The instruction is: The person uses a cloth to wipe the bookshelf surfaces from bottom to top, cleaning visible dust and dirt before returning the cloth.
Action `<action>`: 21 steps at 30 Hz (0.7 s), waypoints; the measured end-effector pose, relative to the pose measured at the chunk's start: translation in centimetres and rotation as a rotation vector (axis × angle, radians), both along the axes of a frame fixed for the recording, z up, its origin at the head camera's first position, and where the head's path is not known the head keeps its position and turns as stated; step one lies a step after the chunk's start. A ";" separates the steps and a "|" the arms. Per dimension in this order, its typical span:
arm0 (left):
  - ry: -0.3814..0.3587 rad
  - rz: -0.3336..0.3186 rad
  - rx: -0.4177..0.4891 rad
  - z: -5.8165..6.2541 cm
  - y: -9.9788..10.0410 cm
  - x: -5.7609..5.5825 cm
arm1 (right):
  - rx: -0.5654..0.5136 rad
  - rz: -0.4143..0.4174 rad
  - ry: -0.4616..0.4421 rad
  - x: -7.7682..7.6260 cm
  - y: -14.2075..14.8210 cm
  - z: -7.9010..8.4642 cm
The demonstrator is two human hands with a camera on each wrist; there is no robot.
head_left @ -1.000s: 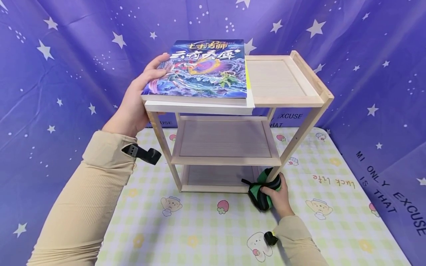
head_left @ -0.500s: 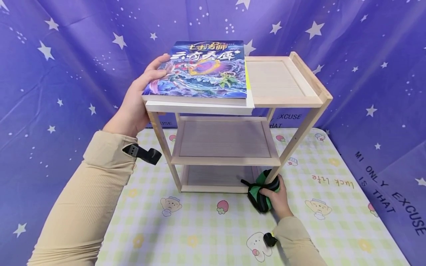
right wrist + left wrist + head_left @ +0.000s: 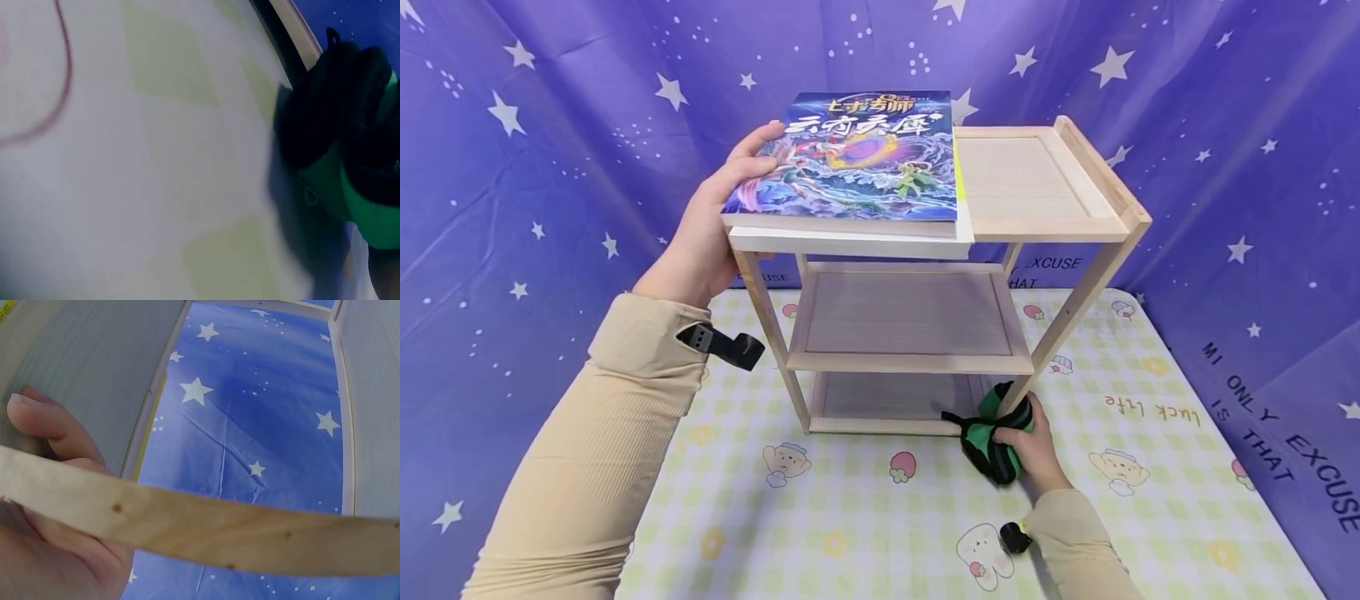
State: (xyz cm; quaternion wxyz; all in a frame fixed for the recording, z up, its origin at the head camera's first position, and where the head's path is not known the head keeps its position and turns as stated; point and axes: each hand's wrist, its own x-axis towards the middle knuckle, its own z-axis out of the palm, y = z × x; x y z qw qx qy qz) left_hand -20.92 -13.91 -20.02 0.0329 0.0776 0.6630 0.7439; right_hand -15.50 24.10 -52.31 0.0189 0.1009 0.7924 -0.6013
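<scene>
At the left end of the wooden shelf rack [image 3: 1037,175], my left hand [image 3: 718,196] grips the top board together with the books on it. Two digits lie over the cover of the blue illustrated book [image 3: 865,158]; another shows under the board in the left wrist view [image 3: 56,422]. A white-edged book [image 3: 850,242] lies beneath the blue one. Low at the front right leg, my right hand [image 3: 1033,446] holds a green and black cloth item [image 3: 988,446] with a black loop. The cloth bends about the leg's foot; whether it encloses it I cannot tell.
The rack's middle shelf [image 3: 910,312] and bottom shelf [image 3: 887,400] sit below the books. It stands on a table with a checked, cartoon-printed cloth [image 3: 835,508]. A purple star-printed curtain [image 3: 587,167] hangs behind and at both sides.
My right hand and the near end of the green and black cloth have shifted slightly towards me and to the right. My left hand, the books and the rack look unchanged.
</scene>
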 end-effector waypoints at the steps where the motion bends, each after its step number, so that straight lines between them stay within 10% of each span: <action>1: -0.003 0.003 -0.002 0.0 0.0 0.0 | -0.006 -0.005 -0.005 0.1 -0.1 0.0; 21: -0.020 0.011 -0.022 0.1 0.1 0.1 | -0.074 -0.243 0.112 1.3 -2.2 2.1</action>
